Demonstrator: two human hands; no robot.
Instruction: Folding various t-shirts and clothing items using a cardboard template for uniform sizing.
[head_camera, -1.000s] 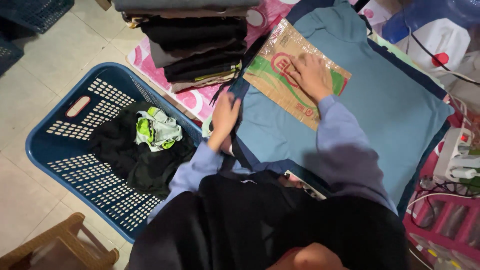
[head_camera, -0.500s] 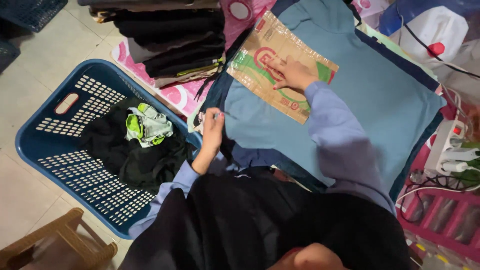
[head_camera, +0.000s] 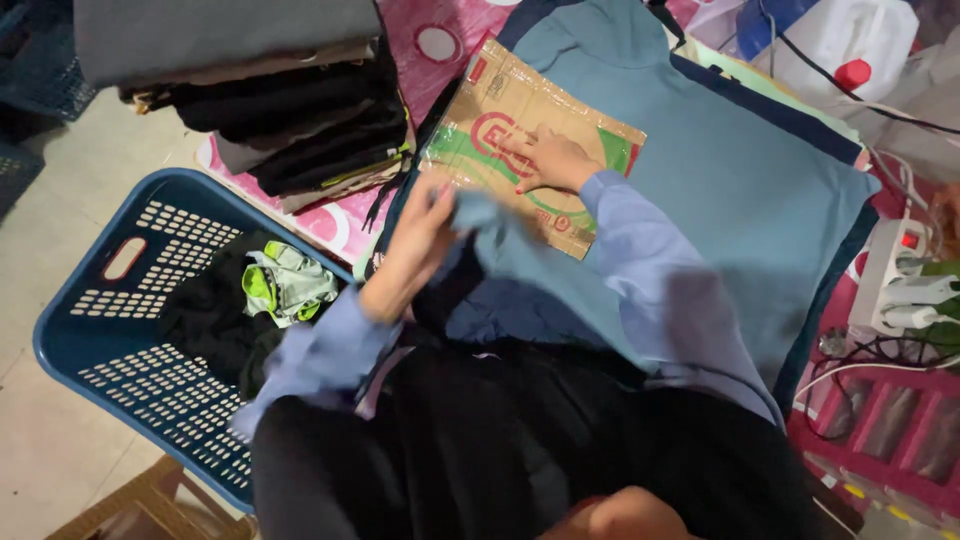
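1. Teal shirt (head_camera: 730, 190) lies spread flat in front of me on a pink patterned cloth (head_camera: 440, 40), with a darker navy garment (head_camera: 845, 270) showing under its edges.
2. My left hand (head_camera: 420, 245) has the shirt's near left edge pinched between thumb and fingers and lifted off the pile, so the fabric folds up toward the middle; the motion blur keeps me from seeing the fingertips clearly.
3. My right hand (head_camera: 550, 160) lies flat, fingers spread, pressing a printed cardboard sheet (head_camera: 500, 130) down on the upper left part of the shirt. The lifted edge is just beside the cardboard's near corner.
4. Left of the shirt, on the pink cloth, I see a stack of folded dark clothes (head_camera: 270, 100).
5. On the floor to the left stands a blue laundry basket (head_camera: 120, 370) holding black clothing and a green and white garment (head_camera: 285, 285).
6. At the right edge I can make out a white power strip (head_camera: 900, 280) with plugs and cables, and a white plastic jug (head_camera: 850, 45) with a red cap above it.
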